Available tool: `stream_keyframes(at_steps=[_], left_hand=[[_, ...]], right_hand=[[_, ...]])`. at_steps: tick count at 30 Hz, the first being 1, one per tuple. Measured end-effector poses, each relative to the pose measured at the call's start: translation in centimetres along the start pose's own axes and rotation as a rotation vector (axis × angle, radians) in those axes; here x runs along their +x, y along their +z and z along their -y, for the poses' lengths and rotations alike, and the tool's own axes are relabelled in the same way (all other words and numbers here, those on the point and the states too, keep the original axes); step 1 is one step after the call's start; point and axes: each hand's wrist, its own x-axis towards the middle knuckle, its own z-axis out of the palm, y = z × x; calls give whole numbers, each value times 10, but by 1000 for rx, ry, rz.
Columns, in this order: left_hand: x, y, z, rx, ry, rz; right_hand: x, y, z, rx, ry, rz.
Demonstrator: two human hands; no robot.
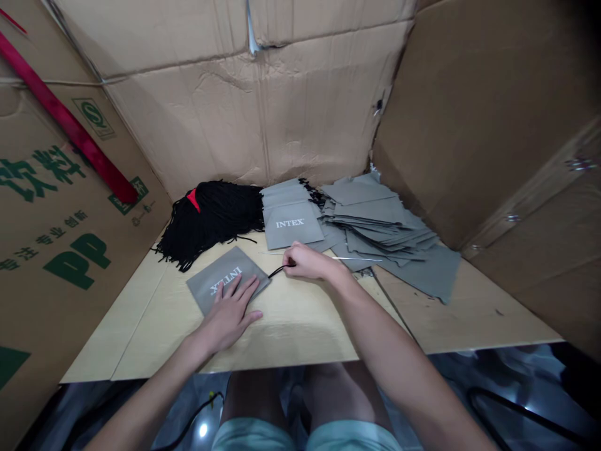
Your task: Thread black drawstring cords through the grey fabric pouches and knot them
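A grey INTEX pouch [203, 289] lies on the table, its lettering upside down to me. My left hand [231, 314] rests flat on it with fingers spread. From the pouch's right corner runs a short black cord [277, 271], pinched in my right hand [300, 260]. A thin metal rod [359, 258] extends to the right from behind my right hand; whether the hand holds it too is hidden. Just beyond that hand sits a stack of grey INTEX pouches [292, 233].
A bundle of black cords [220, 210] with a red tie [193, 199] lies at the back left. More grey pouches [375, 216] are heaped at the back right. Cardboard walls [197, 125] enclose the table [310, 332] on three sides. A red strap [70, 122] hangs at left.
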Motion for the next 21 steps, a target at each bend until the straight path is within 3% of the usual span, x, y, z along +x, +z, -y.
stream_keyframes(at_steps=[7, 21], left_hand=[[-1, 1, 2, 18, 16, 17], [0, -4, 3, -6, 37, 64]], right_hand=[[-7, -14, 1, 5, 51, 30], [-7, -12, -10, 37, 75, 25]])
